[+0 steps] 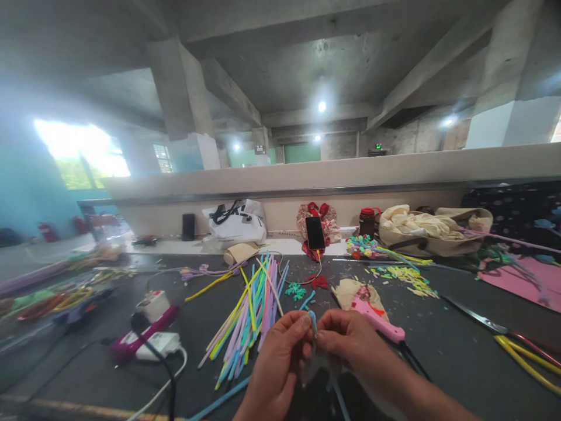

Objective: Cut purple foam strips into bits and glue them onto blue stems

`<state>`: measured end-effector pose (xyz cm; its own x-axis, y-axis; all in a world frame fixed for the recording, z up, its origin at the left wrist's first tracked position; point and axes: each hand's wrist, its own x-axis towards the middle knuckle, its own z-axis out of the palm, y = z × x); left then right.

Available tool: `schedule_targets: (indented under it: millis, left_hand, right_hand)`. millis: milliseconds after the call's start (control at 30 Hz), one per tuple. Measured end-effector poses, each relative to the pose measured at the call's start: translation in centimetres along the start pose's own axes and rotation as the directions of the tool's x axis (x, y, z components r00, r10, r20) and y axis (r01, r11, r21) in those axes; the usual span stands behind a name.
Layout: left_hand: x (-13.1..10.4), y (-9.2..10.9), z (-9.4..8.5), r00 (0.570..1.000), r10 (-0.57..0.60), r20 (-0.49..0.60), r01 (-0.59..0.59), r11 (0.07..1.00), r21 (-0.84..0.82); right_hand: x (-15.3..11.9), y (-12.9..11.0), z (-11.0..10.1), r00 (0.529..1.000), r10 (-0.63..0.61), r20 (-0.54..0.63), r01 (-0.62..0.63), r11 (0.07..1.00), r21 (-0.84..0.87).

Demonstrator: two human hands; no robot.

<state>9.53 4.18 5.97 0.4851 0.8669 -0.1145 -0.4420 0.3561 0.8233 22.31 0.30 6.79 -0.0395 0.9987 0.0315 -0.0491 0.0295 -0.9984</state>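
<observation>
My left hand (284, 356) and my right hand (346, 339) are close together at the bottom centre, fingers pinched on a light blue fuzzy stem (312, 320). The stem's bent upper end shows between the fingertips, and a blue length hangs below them. Left of my hands lies a loose bundle of yellow, blue, purple and pink stems (252, 310). Just behind my right hand, a pink glue gun (379, 320) rests on a beige cloth (346, 290). Small teal pieces (295, 291) and a red piece (319, 282) lie beyond my fingertips.
A purple power strip (144, 339) with plugs and cables lies left. Large yellow-handled scissors (491, 324) are at the right, near cut yellow-green pieces (407, 275). A phone (315, 233), white bag (239, 222), red-lidded bottle (367, 223) and beige bag (442, 245) line the back.
</observation>
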Motion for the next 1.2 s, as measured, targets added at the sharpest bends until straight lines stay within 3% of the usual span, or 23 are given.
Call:
schedule_targets:
  millis: [200,300,667,933,1033,1100,1200]
  left_hand:
    - [-0.5,0.3,0.0,0.999,-0.016,-0.035,0.016,1.000,-0.007]
    - [-0.7,0.7,0.1,0.999,-0.032,0.025,0.031,0.998,0.050]
    - [-0.5,0.3,-0.4,0.999,-0.008,0.036,0.005,0.997,0.071]
    - [-0.4,-0.9,-0.1,0.998,0.008,0.063,-0.006,0.999,-0.041]
    - [-0.3,-0.6,-0.4,1.000,0.029,-0.001,-0.029,1.000,-0.011]
    - [-0.2,-0.1,-0.9,0.997,0.059,-0.042,-0.059,0.998,0.015]
    - [-0.2,0.7,-1.6,0.993,0.101,-0.062,-0.098,0.994,0.047]
  right_hand:
    - [-0.2,-0.3,0.2,0.999,0.027,-0.020,-0.027,1.000,0.007]
    - [-0.2,-0.3,0.4,0.999,0.038,0.010,-0.038,0.999,-0.012]
    - [-0.4,0.9,0.3,0.980,0.071,0.183,-0.094,0.989,0.116]
    - [-0.2,2.3,2.1,0.996,-0.017,0.082,0.007,0.992,0.122]
    - [-0.3,1.7,1.3,0.995,-0.042,0.090,0.042,0.999,0.002]
    - [-0.5,1.0,-0.3,0.995,-0.042,0.086,0.056,0.984,-0.171]
    - [-1.0,0.3,-3.5,0.996,-0.071,0.061,0.093,0.839,-0.537]
